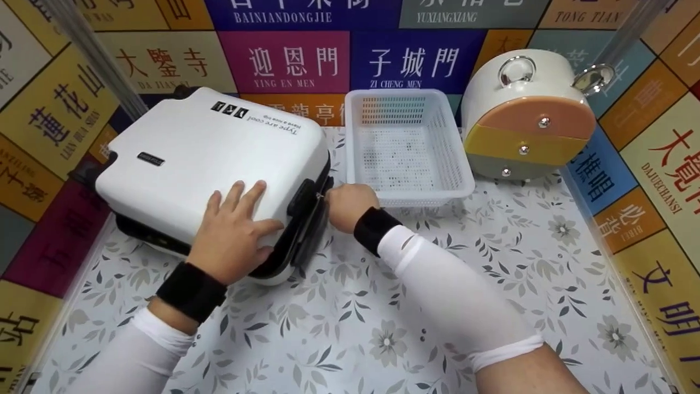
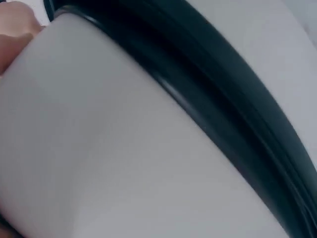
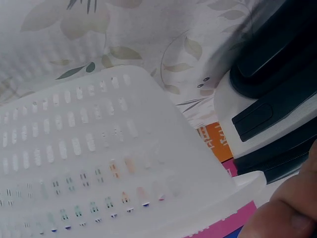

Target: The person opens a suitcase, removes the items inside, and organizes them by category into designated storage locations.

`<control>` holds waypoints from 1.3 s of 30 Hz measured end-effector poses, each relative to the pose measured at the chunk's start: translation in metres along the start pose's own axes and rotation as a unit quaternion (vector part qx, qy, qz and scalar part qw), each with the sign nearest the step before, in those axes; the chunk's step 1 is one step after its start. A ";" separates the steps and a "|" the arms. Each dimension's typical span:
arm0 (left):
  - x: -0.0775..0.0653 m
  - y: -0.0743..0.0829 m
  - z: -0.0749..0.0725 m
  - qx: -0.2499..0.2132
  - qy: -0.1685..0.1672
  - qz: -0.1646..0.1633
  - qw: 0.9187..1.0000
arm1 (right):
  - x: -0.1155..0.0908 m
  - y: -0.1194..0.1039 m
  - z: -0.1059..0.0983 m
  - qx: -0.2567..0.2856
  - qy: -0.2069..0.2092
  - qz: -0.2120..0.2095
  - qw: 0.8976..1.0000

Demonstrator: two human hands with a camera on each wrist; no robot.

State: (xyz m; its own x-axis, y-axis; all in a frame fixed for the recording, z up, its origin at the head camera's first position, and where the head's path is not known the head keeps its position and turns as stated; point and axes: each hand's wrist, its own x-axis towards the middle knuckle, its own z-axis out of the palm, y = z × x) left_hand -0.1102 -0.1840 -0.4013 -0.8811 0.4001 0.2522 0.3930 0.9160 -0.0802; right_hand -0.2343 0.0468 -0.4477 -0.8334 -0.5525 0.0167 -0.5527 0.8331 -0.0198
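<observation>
A white perforated basket (image 1: 407, 148) sits just beside a round drawered organiser (image 1: 528, 117) on the floral-patterned table (image 1: 492, 284)

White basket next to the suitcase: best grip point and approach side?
Pinch the basket by its flared rim on the near long edge, coming from above. It sits upright and empty, and the rim overhangs the wall. The right hand is nearest; the suitcase crowds the left side.

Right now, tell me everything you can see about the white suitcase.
The white suitcase is small and hard-shelled, glossy, lying flat on the floral table left of the basket. Black trim, a black side handle and small labels show. The left hand rests flat on its lid; the right hand pinches something at its seam.
</observation>
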 end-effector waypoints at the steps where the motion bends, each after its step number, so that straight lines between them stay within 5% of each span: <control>1: 0.003 0.004 -0.001 -0.007 0.001 -0.015 1.000 | 0.000 0.001 0.000 -0.002 -0.004 0.004 1.000; 4: 0.018 0.018 -0.004 -0.034 0.005 -0.083 0.996 | -0.001 0.001 -0.001 -0.010 -0.011 0.004 1.000; 8: 0.041 0.037 -0.004 -0.017 -0.036 -0.182 0.983 | 0.003 -0.001 -0.001 -0.005 -0.004 -0.017 1.000; 13: 0.059 0.054 0.000 0.052 -0.094 -0.239 0.965 | 0.007 0.000 0.002 0.020 -0.008 -0.015 1.000; 19: 0.058 0.062 0.006 0.096 -0.096 -0.241 0.961 | 0.003 0.004 0.001 0.034 -0.005 -0.003 0.999; 27: 0.042 0.059 0.011 0.096 -0.034 -0.212 0.972 | 0.001 0.009 0.004 0.038 0.016 0.008 0.999; 39: 0.017 0.052 0.007 0.069 0.001 -0.169 0.983 | 0.001 0.021 0.004 0.026 0.036 0.035 0.998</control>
State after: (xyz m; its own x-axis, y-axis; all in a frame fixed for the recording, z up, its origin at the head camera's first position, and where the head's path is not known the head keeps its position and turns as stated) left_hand -0.1065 -0.1298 -0.4081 -0.9548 0.0723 0.2882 0.0387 0.9919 -0.1208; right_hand -0.2469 0.0639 -0.4517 -0.8683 -0.4886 0.0853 -0.4946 0.8659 -0.0746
